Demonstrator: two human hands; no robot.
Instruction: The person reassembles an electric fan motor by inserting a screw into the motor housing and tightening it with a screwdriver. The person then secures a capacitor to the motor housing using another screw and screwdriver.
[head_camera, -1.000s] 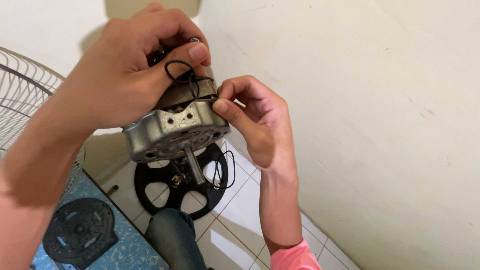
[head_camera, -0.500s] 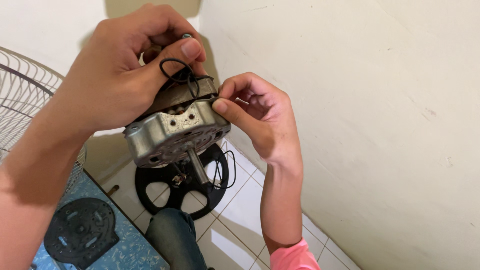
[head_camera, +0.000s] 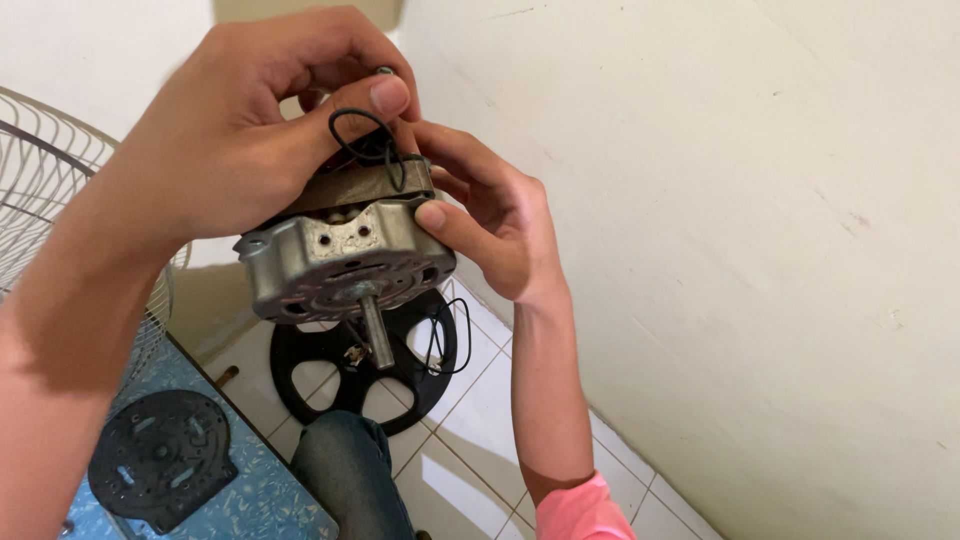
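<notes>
The left hand (head_camera: 230, 140) has shifted: its thumb, earlier laid over the wire (head_camera: 372, 145), now presses beside the loop. The right hand (head_camera: 495, 225) has moved its thumb from the upper edge of the motor (head_camera: 340, 255) down onto the housing side. The motor is tilted slightly further, shaft down.

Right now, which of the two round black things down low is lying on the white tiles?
The black spoked ring, just under the motor's shaft. It has big open gaps showing the tiles through. The other black disc is mostly solid and rests on the blue patterned surface at lower left.
</notes>
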